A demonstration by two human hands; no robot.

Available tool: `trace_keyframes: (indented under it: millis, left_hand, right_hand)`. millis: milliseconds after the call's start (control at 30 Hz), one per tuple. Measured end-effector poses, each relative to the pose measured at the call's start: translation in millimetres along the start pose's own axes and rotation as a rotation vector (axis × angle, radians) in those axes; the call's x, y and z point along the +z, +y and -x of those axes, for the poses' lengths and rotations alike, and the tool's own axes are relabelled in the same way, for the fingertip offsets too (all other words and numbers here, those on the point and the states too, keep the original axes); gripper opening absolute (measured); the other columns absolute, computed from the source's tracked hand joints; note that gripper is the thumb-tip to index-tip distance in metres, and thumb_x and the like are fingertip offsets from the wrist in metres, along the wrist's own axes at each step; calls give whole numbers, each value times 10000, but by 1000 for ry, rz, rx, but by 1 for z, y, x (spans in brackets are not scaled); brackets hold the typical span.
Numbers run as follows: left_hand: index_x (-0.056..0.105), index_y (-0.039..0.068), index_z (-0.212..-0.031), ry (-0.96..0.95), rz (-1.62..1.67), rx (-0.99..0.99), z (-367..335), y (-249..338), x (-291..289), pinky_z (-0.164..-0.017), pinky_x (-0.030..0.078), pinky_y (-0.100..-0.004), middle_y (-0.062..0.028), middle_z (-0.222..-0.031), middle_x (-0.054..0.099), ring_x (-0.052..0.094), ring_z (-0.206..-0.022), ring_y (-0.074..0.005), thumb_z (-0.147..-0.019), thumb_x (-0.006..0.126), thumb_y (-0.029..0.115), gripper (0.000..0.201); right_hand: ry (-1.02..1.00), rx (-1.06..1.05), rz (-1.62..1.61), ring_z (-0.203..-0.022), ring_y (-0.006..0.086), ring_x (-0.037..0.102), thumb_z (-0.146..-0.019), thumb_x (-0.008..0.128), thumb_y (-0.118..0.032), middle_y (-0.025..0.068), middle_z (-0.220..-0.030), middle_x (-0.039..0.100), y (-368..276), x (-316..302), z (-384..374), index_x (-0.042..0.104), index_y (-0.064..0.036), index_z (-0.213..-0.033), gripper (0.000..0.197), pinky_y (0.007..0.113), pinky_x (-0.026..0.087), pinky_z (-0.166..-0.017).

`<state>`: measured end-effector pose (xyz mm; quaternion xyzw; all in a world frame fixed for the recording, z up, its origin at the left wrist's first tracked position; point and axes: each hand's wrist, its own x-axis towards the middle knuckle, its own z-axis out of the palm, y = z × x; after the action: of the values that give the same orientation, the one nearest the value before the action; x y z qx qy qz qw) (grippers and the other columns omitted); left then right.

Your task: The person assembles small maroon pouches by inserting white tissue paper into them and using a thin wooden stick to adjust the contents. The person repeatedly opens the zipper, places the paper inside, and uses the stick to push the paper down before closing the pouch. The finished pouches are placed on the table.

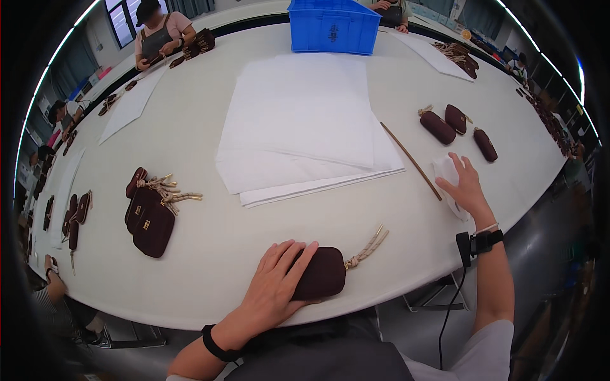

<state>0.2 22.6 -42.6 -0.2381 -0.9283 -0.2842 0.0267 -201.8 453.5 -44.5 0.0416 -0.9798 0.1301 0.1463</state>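
Near the table's front edge lies a dark brown zip pouch (325, 272) with a knotted beige cord and gold-coloured tips at its right end. My left hand (274, 279) holds its left side, fingers across the top and thumb along the near edge. To the right, my right hand (468, 188) has its fingers spread over a crumpled white cloth (447, 170); whether they touch it I cannot tell. Just left of that cloth is a thin brown stick (412, 161). Beyond the cloth sit three small brown pouches, among them a rounded one (438, 127).
Large white sheets (298, 114) cover the table's middle, with a blue plastic bin (333, 28) behind them. Several corded brown pouches (154, 227) are piled at left. A black cable (450, 314) hangs from my right wrist. Another person (162, 38) works at the far left.
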Motion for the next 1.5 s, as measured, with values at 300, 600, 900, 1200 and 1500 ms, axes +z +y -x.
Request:
trace_keyframes:
  millis: [300,600,900,1200,1500]
  left_hand:
    - [236,140,-1590,215,1574,-296,1,-8,-23,-1234,261,-553,-178,-1573,365,319,-1485,-341,-902,633,607,921]
    - [301,172,-1570,154,1699,-189,-15,-21,-21,-1209,279,-502,-59,-1602,360,350,-1465,-275,-940,569,636,827]
    - [413,110,-1450,219,1675,-398,-24,-63,-62,-1088,492,-488,-99,-1434,529,536,-1330,-270,-1053,452,493,554]
    - [277,107,-1567,12,1881,-248,-51,-107,-61,-1162,389,-568,-147,-1578,372,398,-1447,-340,-1040,220,634,748]
    - [269,257,-1585,188,1974,-308,-41,-123,-43,-1184,344,-485,-63,-1581,364,374,-1453,-256,-1099,265,474,532]
  right_hand:
    - [-665,-105,-941,-813,177,694,-940,714,-277,105,-1057,724,-167,-66,85,660,-22,-1223,384,280,556,-720]
    - [-910,-199,-1409,-879,186,710,-985,667,-296,158,-1112,703,-278,-8,91,521,26,-1374,526,290,596,-686]
    - [-746,-223,-1231,-805,107,664,-939,702,-319,59,-921,726,-262,1,20,696,1,-1179,400,268,562,-681]
    - [-813,-121,-1291,-887,148,681,-1061,520,-362,72,-1114,676,-270,35,-3,548,-19,-1410,490,322,612,-742]
    - [-866,-76,-1507,-983,197,695,-1084,332,-535,126,-1156,648,-285,70,13,233,-87,-1589,683,361,614,-816]
